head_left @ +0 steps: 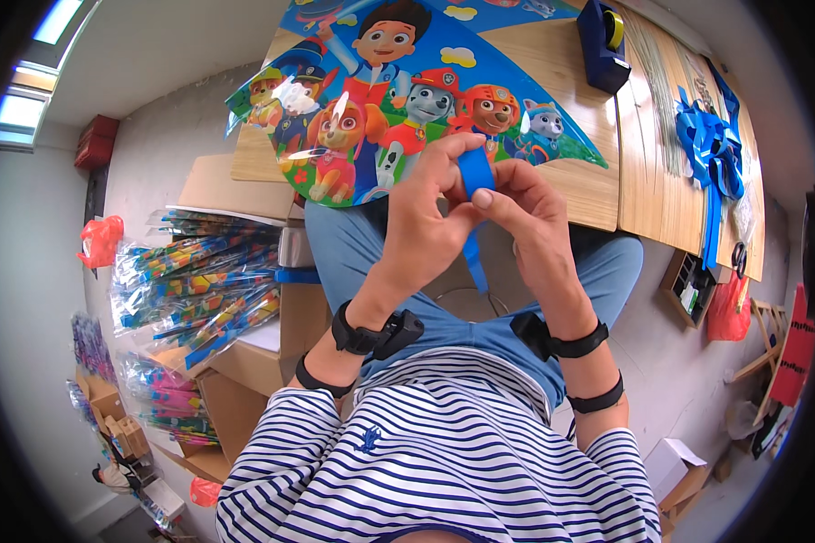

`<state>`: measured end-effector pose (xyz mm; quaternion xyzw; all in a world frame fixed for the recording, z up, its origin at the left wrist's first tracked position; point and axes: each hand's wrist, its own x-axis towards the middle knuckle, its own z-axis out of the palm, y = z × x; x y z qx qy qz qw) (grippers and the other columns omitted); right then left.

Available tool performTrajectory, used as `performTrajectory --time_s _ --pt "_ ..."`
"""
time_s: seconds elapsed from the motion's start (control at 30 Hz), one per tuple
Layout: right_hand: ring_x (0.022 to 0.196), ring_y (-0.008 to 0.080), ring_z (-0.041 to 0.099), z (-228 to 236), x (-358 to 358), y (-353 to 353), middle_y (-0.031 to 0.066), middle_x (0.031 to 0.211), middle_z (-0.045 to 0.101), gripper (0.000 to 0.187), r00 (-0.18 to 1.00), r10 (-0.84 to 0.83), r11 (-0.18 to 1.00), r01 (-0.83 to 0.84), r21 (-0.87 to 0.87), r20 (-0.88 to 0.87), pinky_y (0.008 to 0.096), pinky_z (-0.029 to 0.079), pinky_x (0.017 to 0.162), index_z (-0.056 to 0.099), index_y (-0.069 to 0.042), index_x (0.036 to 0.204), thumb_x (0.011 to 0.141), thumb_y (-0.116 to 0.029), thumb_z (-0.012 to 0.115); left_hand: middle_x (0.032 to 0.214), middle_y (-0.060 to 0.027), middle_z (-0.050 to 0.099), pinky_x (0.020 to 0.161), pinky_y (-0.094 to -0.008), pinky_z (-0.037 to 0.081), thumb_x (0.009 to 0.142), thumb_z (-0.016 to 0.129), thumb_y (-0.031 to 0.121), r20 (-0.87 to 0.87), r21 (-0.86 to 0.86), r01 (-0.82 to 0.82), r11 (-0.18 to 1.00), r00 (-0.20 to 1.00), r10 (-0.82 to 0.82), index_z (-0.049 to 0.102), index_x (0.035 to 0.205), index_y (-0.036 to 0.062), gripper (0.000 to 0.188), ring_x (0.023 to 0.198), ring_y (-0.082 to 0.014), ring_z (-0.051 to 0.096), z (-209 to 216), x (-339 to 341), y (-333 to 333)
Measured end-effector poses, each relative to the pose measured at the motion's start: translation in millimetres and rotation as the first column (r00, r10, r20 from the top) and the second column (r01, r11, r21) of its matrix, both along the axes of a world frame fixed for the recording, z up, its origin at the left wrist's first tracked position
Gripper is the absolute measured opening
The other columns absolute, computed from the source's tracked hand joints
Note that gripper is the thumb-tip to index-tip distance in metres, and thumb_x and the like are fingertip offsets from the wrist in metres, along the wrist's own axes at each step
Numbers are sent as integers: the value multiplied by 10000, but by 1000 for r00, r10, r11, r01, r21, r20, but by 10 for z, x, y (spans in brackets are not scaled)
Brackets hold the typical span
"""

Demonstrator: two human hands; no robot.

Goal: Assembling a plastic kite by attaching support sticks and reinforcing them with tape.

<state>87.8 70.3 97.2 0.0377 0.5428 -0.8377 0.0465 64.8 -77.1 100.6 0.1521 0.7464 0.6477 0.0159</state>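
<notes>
Both of my hands meet over my lap, at the near edge of the table, around a blue ribbon (476, 174). My left hand (433, 208) pinches the ribbon from the left, its fingers curled about the loop. From the other side my right hand (527, 210) grips it between thumb and fingers. A tail of the ribbon hangs below the hands toward my knees. Just beyond them a printed plastic kite sheet (371, 100) with cartoon dogs and a child lies on the table, its lower edge partly behind my fingers.
A dark blue tape dispenser (603, 45) stands at the table's far right. Further right lie a heap of blue ribbons (711, 140), thin sticks (652, 72) and scissors (739, 260). On my left, a cardboard box (303, 330) stands beside stacked wrapped kites (199, 271).
</notes>
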Motion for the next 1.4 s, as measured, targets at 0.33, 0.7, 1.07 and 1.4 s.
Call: performTrajectory --time_s 0.33,0.7,1.07,1.4 --pt "713 73 521 -57 95 62 16 751 597 76 982 -35 911 107 399 -184 253 435 643 667 29 858 912 -23 673 1026 -70 702 843 -267 531 796 777 -25 -13 211 44 977 999 -42 499 1401 -11 665 821 -108 659 38 -57 -121" --pt "801 57 601 1 161 -34 14 860 676 96 998 42 999 -43 30 40 214 509 735 670 24 981 943 -63 686 843 -41 703 715 -208 526 801 720 -98 83 266 -21 964 997 -1 586 1210 -10 438 800 -75 661 164 -56 -87" --pt "603 39 473 -59 160 -104 -19 657 552 238 997 -45 968 58 244 -61 218 401 525 664 13 864 987 -190 652 802 -65 683 693 -201 528 773 746 -124 267 460 -116 880 963 -12 553 1078 -15 376 743 -78 657 134 -81 -62" --pt "585 33 419 -45 163 -131 -43 641 508 312 999 -41 960 34 277 21 222 351 508 665 23 853 1010 -244 628 761 -18 622 675 -210 543 775 758 -117 292 540 -134 831 956 -35 557 1038 -9 348 710 -69 623 97 -129 -53"
